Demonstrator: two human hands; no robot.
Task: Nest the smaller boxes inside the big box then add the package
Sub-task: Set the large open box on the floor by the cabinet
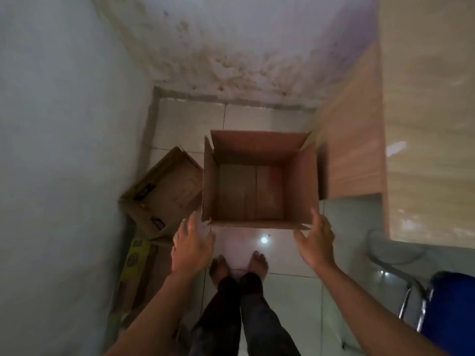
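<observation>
A big brown cardboard box (259, 147) stands open on the tiled floor in front of my bare feet, with nothing inside it. A smaller printed cardboard box (164, 194) leans tilted against its left side. My left hand (191, 244) hovers open just off the big box's near left corner. My right hand (316, 240) is open at the near right corner, its fingertips at or very close to the flap. Another printed yellow-marked carton (137, 268) lies by the left wall. No package can be made out.
A stained wall closes the far side and a pale wall the left. A wooden cabinet (354, 140) stands right of the big box. A blue chair with metal legs (442, 307) sits at the lower right. A light spot reflects on the tiles.
</observation>
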